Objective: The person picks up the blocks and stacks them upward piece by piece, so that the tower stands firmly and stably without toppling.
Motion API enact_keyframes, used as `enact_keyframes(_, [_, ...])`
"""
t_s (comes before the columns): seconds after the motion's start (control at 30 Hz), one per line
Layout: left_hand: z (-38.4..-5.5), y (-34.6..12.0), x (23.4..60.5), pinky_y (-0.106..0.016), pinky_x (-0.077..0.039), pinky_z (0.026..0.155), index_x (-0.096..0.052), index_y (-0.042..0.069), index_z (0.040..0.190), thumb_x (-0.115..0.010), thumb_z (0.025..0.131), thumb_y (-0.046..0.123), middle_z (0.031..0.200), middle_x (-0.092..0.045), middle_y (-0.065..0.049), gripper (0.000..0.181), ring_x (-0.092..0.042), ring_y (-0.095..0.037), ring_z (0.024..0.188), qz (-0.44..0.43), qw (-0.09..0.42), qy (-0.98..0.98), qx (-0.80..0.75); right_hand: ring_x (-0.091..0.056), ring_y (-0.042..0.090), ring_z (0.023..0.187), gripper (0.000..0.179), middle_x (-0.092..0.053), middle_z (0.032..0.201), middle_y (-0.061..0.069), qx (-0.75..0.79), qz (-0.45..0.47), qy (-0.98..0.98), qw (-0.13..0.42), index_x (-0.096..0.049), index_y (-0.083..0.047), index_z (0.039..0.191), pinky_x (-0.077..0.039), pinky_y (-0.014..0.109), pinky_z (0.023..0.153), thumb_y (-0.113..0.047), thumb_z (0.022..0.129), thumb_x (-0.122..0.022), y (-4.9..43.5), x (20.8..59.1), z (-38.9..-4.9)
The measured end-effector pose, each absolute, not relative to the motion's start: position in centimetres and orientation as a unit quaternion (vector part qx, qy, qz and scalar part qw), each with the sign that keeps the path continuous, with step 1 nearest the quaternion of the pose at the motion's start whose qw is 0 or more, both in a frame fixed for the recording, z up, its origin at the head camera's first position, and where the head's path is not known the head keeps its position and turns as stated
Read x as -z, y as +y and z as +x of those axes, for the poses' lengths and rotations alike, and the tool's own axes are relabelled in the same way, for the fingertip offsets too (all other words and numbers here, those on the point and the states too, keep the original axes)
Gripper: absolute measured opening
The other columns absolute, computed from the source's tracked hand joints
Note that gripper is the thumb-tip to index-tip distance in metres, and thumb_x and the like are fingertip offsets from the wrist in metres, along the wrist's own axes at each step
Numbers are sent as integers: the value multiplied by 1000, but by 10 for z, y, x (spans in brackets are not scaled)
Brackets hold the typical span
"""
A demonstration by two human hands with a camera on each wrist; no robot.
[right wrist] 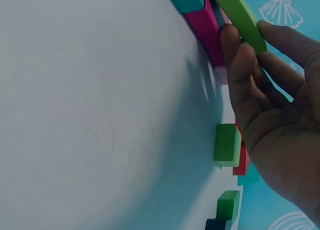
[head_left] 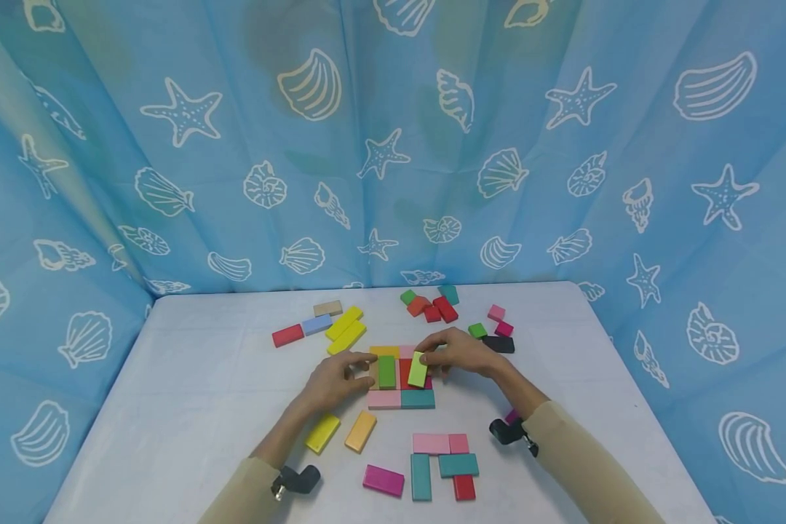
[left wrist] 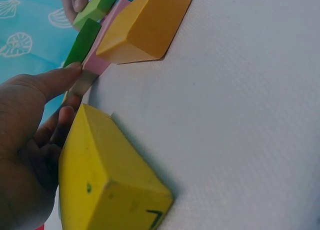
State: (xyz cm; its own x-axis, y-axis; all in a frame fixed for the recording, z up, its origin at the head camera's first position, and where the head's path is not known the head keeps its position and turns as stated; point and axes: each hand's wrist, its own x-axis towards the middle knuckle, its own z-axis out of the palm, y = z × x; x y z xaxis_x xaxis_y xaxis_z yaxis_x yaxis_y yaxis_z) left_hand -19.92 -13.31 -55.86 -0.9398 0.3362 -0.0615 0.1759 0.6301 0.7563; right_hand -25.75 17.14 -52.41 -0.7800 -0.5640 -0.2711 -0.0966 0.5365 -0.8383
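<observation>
left fingers (head_left: 360, 358): passage outward over tabletop (head_left: 236, 393); yellow block (head_left: 323, 434) and orange block (head_left: 361, 431) obstruct toward the wearer. right fingers (head_left: 435, 338): black block (head_left: 499, 345) obstructs on the outer side.

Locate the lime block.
Head view, just below centre: the lime block is held in the right hand, right of a green block, partly hiding a red block.

White table (head_left: 190, 378): spread beneath left fingers (head_left: 359, 358) and right fingers (head_left: 436, 339).
Block cluster (head_left: 384, 399): lay between them.
Yellow block (head_left: 323, 434), orange block (head_left: 361, 431): lay short of left fingers.
Red block (head_left: 288, 335), blue block (head_left: 317, 324): lay beyond left fingers.
Black block (head_left: 501, 345): lay right of right fingers.
</observation>
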Motion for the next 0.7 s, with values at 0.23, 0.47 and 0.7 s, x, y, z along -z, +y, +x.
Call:
enact_keyframes(0.23, [-199, -133, 558, -29, -46, 76, -67, 27, 132, -76, 91, 32, 110, -68, 9, 43, -55, -13, 87, 146, 98, 895, -409, -67, 20, 82, 36, -72, 102, -3, 398, -192, 857, 267, -73, -18, 123, -57, 32, 71, -33, 90, -75, 166, 522, -260])
enact_keyframes(0.47, [-199, -133, 559, -30, -46, 76, -66, 28, 132, -76, 91, 33, 111, -68, 9, 43, -55, -14, 88, 145, 99, 894, -413, -67, 19, 80, 35, -71, 106, -3, 384, -200, 859, 273, -74, -18, 122, -57, 31, 71, -32, 90, -75, 164, 522, -264])
enact_keyframes(0.7, [-199, -134, 559, -30, -46, 76, -66, 29, 133, -75, 91, 34, 111, -67, 9, 43, -55, -13, 88, 148, 101, 893, -414, -66, 20, 79, 35, -69, 105, -3, 368, -204, 864, 278, -74, -21, 121, -57, 33, 71, -34, 89, -76, 162, 519, -266])
